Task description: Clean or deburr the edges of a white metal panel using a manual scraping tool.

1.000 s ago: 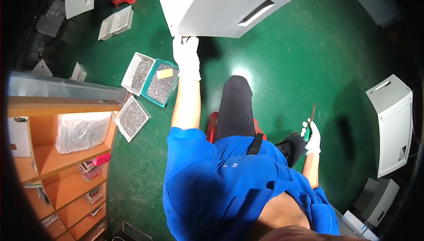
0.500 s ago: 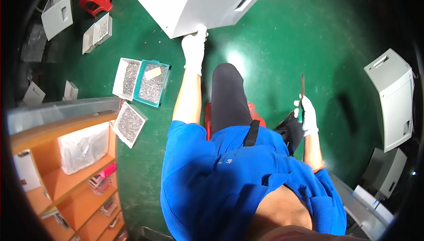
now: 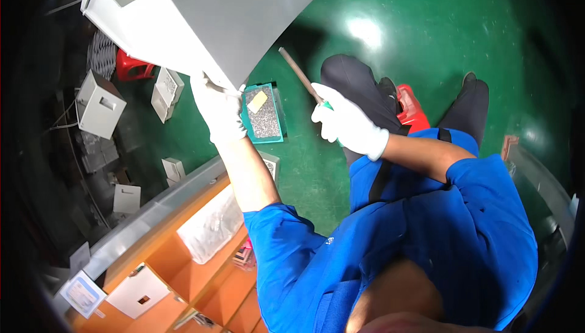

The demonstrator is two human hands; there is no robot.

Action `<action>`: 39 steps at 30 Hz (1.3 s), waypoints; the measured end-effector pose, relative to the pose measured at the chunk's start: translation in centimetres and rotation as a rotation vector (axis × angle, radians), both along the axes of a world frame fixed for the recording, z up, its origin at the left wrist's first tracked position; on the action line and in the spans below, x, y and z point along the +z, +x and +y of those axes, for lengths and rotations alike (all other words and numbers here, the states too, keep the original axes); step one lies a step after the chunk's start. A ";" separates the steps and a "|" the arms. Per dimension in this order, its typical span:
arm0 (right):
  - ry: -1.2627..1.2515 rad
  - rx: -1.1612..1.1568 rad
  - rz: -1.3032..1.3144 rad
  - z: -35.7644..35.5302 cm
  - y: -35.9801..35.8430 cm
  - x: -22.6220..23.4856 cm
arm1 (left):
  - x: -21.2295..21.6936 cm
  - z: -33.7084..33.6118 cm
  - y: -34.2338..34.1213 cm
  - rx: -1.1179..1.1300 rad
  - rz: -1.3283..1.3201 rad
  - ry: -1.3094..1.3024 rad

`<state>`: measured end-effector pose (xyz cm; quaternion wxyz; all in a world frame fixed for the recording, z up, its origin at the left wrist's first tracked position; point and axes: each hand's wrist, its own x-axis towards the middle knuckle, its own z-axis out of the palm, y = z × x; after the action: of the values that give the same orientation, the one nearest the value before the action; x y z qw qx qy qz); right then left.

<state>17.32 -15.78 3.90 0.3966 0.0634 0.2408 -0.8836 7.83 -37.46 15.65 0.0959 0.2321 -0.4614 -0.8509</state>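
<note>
A large white and grey box-shaped casing is raised at the upper left, with rectangular cutouts in its sides. My left hand, in a white glove, is closed on its lower corner. Part of those fingers is hidden against the casing. In my right hand, also gloved, is a file with a green handle. Its long brownish blade points up and left toward the casing, apart from it. The right fingers wrap round the handle.
Beyond my left forearm a teal tray of small metal pieces lies on the green floor, a yellow card on top. An orange shelf unit stands at lower left. Farther left are a red stool and a smaller casing. Under me is a red seat.
The casing has turned and shifted left in view, with my left hand still on it. My right hand has brought the file from my right side up near the casing. The view has swung round.
</note>
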 end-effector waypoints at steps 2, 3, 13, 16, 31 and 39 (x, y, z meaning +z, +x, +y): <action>0.385 0.082 0.132 -0.3 0.4 4.2 | -1.1 -1.5 0.8 0.049 0.024 0.040; 0.301 0.052 0.035 -0.4 0.9 4.8 | -1.8 -2.4 0.9 -0.017 0.068 0.123; 0.697 -0.147 0.547 -1.4 0.1 4.1 | -1.8 -0.1 0.6 -0.174 0.069 0.179; 0.938 -0.249 0.953 -2.0 -0.9 2.3 | -2.0 1.8 -0.2 -0.168 0.080 0.139; 0.731 -0.233 0.332 3.0 -11.3 6.6 | -2.1 8.9 -2.2 -0.241 0.107 -0.023; 0.554 -0.505 0.095 12.2 -14.1 4.2 | -1.9 10.7 -2.3 -0.247 0.169 -0.015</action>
<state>3.17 -3.55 8.11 0.1226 0.1846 0.4656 -0.8568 5.58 -26.80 13.79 0.0309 0.1003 -0.4832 -0.8692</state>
